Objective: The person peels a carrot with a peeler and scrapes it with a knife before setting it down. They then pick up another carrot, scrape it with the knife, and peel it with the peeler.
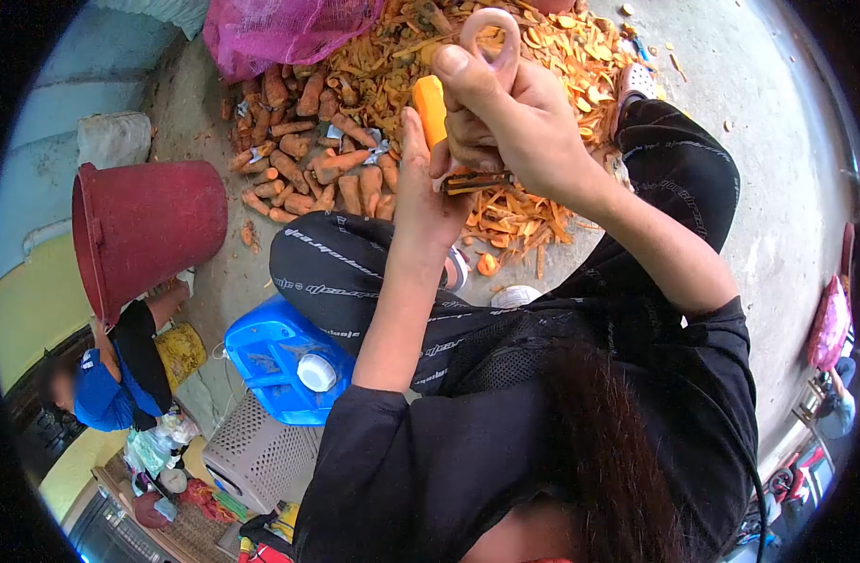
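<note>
My left hand point(424, 192) is closed around a peeled orange carrot point(430, 108), whose bright end points away from me. My right hand point(524, 127) grips a peeler, with its pale loop handle point(492, 33) sticking out above the thumb. The dark peeler blade point(475, 182), with orange on it, shows below that fist, close to my left palm. Both hands are close together above the floor; the fingers partly hide the carrot and the peeler. Beyond them lie unpeeled carrots point(331, 169) in a heap, beside a spread of orange peelings point(514, 220).
A pink mesh sack point(280, 33) lies behind the carrots. On the left are a large red tub point(153, 230), a blue jerrycan point(285, 361) with a white cap, and a grey perforated crate point(261, 450). Another person in blue point(111, 394) is beyond the tub.
</note>
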